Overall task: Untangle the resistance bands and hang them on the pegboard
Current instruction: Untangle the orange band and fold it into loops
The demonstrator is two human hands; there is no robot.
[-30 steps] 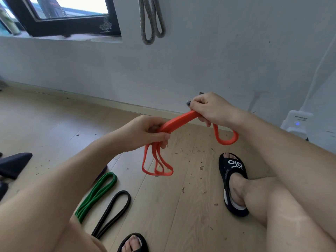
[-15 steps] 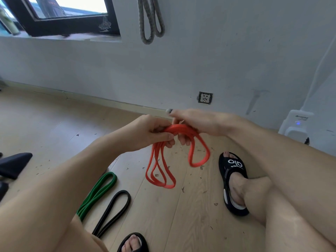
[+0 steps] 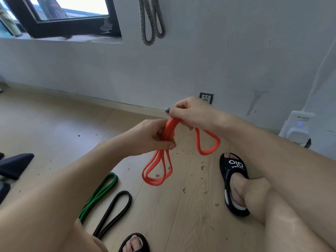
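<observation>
An orange resistance band (image 3: pixel 157 171) is gathered into several loops between both hands, above the wooden floor. My left hand (image 3: pixel 152 137) grips the bunched middle, with loops dangling below it. Up and to the right, my right hand (image 3: pixel 192 113) pinches the band's upper part, and one loop (image 3: pixel 209 142) hangs beneath it. A green band (image 3: pixel 101 193) and a black band (image 3: pixel 116 211) lie flat on the floor at lower left, side by side. A grey band (image 3: pixel 151 20) hangs on the wall at the top. No pegboard shows.
My feet in black sandals (image 3: pixel 234 180) rest on the floor at right and bottom centre. A wall socket (image 3: pixel 206 98) sits behind my right hand, a white device (image 3: pixel 298 128) stands at far right, and a dark object (image 3: pixel 14 166) lies at left. A window is at upper left.
My right hand has lifted up and to the right from beside the left hand, drawing the band's upper part out. The loop under it now hangs further right.
</observation>
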